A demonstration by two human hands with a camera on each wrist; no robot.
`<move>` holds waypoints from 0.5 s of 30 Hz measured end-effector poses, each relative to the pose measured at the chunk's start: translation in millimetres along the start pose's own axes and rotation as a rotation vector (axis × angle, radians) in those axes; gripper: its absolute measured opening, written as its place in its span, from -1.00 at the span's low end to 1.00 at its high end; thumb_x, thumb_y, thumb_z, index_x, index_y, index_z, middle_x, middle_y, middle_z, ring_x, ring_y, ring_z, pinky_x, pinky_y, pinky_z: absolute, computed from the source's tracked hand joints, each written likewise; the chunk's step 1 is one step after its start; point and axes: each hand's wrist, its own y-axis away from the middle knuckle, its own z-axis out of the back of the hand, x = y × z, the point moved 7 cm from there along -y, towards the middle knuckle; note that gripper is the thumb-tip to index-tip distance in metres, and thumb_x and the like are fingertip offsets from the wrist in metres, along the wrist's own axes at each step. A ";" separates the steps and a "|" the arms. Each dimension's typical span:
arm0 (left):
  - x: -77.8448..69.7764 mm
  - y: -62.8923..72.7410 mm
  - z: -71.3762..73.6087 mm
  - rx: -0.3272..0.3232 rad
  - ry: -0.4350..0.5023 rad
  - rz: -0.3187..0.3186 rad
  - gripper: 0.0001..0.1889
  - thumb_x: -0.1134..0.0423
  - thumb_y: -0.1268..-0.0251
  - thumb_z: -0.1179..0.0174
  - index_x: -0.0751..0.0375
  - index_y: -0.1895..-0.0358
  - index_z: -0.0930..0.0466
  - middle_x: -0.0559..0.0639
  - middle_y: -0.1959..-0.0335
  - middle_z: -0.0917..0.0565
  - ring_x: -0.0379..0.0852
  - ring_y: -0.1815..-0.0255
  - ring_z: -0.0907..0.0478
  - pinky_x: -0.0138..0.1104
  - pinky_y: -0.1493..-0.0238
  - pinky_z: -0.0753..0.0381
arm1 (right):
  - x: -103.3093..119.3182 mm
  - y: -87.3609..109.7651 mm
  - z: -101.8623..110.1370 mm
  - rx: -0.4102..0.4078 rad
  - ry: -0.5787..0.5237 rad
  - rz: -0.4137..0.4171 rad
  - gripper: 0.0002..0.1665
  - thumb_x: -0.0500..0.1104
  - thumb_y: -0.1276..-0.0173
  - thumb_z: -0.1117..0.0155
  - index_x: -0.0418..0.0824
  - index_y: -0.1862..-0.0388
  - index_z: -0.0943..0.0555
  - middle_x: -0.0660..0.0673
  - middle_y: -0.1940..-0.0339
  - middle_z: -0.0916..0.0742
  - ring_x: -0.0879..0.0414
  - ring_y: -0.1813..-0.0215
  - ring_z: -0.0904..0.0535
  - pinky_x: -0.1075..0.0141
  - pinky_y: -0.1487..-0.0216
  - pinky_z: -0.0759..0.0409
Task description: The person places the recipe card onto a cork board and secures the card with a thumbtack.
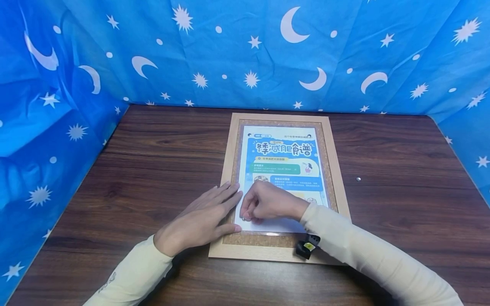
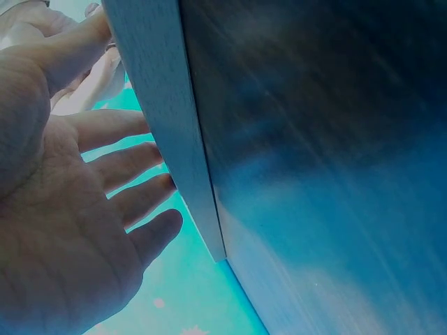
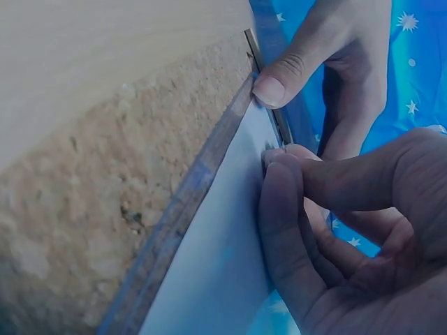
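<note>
Right hand point(image 1: 268, 203) has a fingertip pinch on what looks like a tiny shiny pin point(image 1: 243, 219), down by the lower left corner of the poster point(image 1: 275, 168). Left hand point(image 1: 203, 219) isn't gripping anything: fingers straight over the left edge of the corkboard point(image 1: 340, 182), thumb by the poster's corner, I'd guess so nothing slides. Poster's lying inside the wooden frame, and the board's far edge sits near the worktop's point(image 1: 160, 148) back edge. Looks like top pins point(image 1: 250, 135) in both upper corners, presumably anchoring that end. One loose pin point(image 1: 358, 179) lies past the board's right edge, probably kept within reach. Poster itself: glossy, clear border, chunky Chinese title on blue, green and blue text panels, white bottom strip.
</note>
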 end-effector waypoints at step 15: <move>0.1 0.3 0.0 0.000 0.000 0.003 -0.16 -0.17 -0.38 -0.24 0.32 -0.53 -0.25 0.23 -0.59 -0.16 0.18 -0.63 0.03 0.08 -0.58 0.00 | 1.5 -3.6 -1.9 0.028 0.057 -0.030 -0.70 -0.57 -0.10 -0.29 -0.22 0.43 -0.77 -0.01 0.61 -0.75 0.21 0.61 -0.60 0.42 0.54 -0.58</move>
